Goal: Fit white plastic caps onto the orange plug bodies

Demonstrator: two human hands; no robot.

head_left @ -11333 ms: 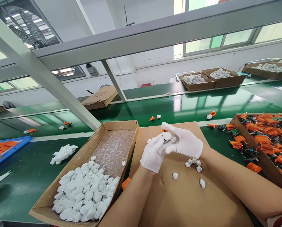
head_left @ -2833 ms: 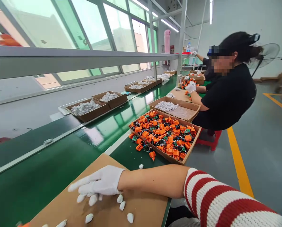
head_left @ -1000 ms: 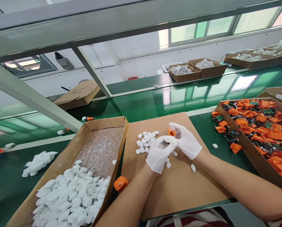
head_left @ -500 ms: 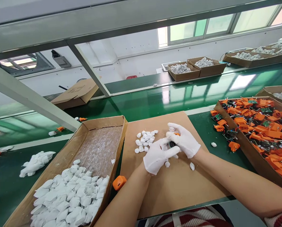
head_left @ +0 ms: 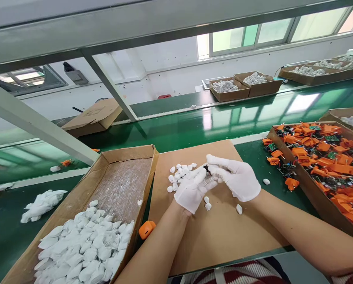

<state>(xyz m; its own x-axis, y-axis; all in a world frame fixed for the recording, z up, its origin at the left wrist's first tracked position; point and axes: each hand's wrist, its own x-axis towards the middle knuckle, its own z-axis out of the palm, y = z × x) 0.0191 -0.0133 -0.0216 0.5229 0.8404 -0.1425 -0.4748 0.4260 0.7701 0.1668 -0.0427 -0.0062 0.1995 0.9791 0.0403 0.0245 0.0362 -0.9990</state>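
Note:
Both my hands wear white gloves and meet above a brown cardboard sheet (head_left: 224, 240). My left hand (head_left: 192, 189) is closed round a small dark part (head_left: 206, 168), mostly hidden by the fingers. From the other side, my right hand (head_left: 237, 177) pinches at the same part with thumb and fingertips. A cluster of small white pieces (head_left: 181, 173) lies on the sheet just beyond my left hand. Two more white pieces (head_left: 207, 206) lie below the hands, and another white piece (head_left: 239, 209) is under my right wrist.
Left of the sheet stands a cardboard tray (head_left: 153, 165) of white pieces, with an orange housing (head_left: 147, 229) beside it. On the right, another box (head_left: 297, 189) holds orange parts with circuit boards. A green conveyor (head_left: 176, 132) runs behind, under a slanting metal post (head_left: 43, 122).
My hands have turned the part, and its orange bit is now out of sight. My right hand has shifted slightly right. Small orange and white items on the far belt have moved left.

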